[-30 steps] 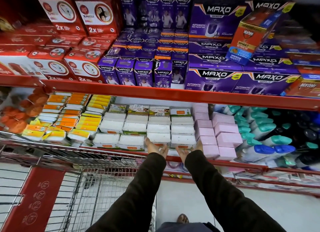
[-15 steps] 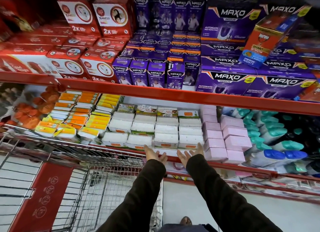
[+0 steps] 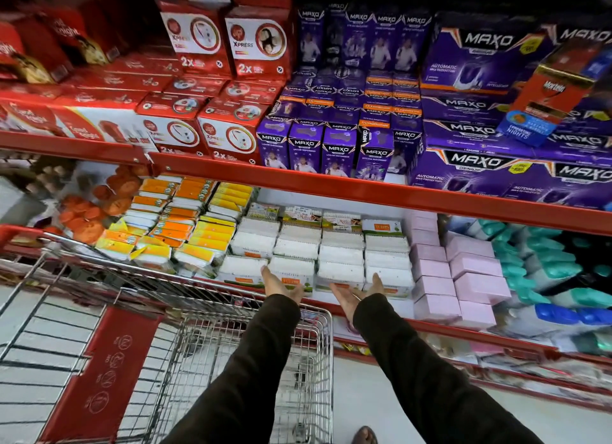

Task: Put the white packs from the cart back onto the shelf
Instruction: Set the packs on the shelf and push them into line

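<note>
Head view: the white packs [image 3: 318,254] are seen stacked in rows on the shelf [image 3: 364,186], under its red rail. This block of packs is taken as the landmark. Left of the packs, orange and yellow packets [image 3: 185,221] are piled unevenly. Right of the packs, pink boxes [image 3: 463,271] are stacked, and beyond those teal-capped bottles [image 3: 543,268] are laid. Above the packs, over the red rail, purple boxes [image 3: 341,145] and red boxes [image 3: 205,125] are ranged.

The left hand [image 3: 280,284] is held at the front edge of the packs, palm turned inward, fingers spread; its grip is open and nothing is held. The right hand [image 3: 359,293] is held likewise at the front of the packs, just right of the left hand, palm turned inward and up; its grip is also open and empty. Whether the fingertips touch the front packs cannot be told. Both arms are covered by dark sleeves [image 3: 414,360].

Below and left of the packs, the wire cart [image 3: 231,344] is parked against the shelf, with a red panel [image 3: 99,374] on its near side. No white pack can be made out in the part of the basket that shows.
</note>
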{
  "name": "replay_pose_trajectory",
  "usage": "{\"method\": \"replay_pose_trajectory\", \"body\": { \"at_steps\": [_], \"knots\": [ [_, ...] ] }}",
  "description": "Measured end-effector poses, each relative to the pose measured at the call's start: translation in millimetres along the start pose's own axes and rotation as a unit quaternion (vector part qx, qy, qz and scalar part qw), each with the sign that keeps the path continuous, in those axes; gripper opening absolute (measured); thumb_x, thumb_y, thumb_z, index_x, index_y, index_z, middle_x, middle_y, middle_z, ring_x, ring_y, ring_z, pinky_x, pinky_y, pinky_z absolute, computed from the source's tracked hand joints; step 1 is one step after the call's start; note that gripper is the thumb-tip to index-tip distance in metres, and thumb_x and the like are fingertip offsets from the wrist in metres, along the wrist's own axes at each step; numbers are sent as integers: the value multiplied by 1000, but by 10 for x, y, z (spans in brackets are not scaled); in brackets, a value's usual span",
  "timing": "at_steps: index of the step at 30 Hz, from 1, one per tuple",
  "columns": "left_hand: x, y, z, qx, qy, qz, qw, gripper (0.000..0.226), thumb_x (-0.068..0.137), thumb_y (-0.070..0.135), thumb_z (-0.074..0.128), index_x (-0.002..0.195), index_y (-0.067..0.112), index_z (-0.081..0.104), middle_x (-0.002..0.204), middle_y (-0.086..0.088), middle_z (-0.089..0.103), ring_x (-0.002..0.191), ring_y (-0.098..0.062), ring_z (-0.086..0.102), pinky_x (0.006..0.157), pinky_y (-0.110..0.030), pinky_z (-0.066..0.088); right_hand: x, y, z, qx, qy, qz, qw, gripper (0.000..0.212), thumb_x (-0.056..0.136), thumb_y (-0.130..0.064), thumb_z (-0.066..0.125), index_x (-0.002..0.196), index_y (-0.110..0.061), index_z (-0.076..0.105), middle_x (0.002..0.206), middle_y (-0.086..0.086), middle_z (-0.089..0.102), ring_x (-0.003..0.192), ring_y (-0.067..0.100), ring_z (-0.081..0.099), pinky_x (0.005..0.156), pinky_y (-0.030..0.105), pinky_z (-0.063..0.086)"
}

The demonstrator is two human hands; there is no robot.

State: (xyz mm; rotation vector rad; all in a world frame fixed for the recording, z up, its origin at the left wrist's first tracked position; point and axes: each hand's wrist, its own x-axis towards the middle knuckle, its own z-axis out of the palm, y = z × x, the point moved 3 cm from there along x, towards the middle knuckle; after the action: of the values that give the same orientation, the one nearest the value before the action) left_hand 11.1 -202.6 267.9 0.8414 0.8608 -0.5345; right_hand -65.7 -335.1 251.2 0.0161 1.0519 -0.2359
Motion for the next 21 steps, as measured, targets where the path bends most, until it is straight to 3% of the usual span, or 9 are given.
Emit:
{"method": "replay_pose_trajectory", "body": {
  "at_steps": [8, 12, 16, 21],
  "knots": [
    [94, -24, 35, 20, 6, -13, 1000, 68, 100, 52, 43, 156, 20, 21, 165, -11, 13, 144, -38, 29, 111, -42, 43, 14, 4, -10, -41, -12, 20, 999, 78, 96, -54, 52, 150, -2, 30, 156, 23, 32, 137, 45, 42, 108, 53, 44],
    [175, -44, 43, 10, -1, -19, 1000, 75, 95, 57, 48, 156, 20, 22, 162, -14, 19, 136, -38, 41, 103, -39, 48, 20, -2, -18, -43, -13, 24, 999, 78, 95, -54, 52, 150, -3, 30, 155, 24, 34, 136, 45, 43, 103, 53, 46],
    [224, -76, 52, 25, -7, -13, 1000, 77, 94, 57, 50, 155, 20, 22, 158, -15, 26, 130, -38, 47, 106, -43, 45, 7, 2, -12, -43, -8, 25, 999, 78, 95, -53, 53, 150, -3, 29, 156, 23, 32, 136, 44, 42, 105, 52, 44],
    [206, -59, 2, 30, -23, -17, 999, 77, 96, 59, 43, 156, 16, 19, 158, -20, 28, 140, -39, 38, 118, -45, 31, -13, 11, -2, -58, -6, 27, 998, 85, 93, -59, 52, 152, -4, 26, 157, 23, 31, 135, 45, 43, 105, 51, 44]
  ]
}}
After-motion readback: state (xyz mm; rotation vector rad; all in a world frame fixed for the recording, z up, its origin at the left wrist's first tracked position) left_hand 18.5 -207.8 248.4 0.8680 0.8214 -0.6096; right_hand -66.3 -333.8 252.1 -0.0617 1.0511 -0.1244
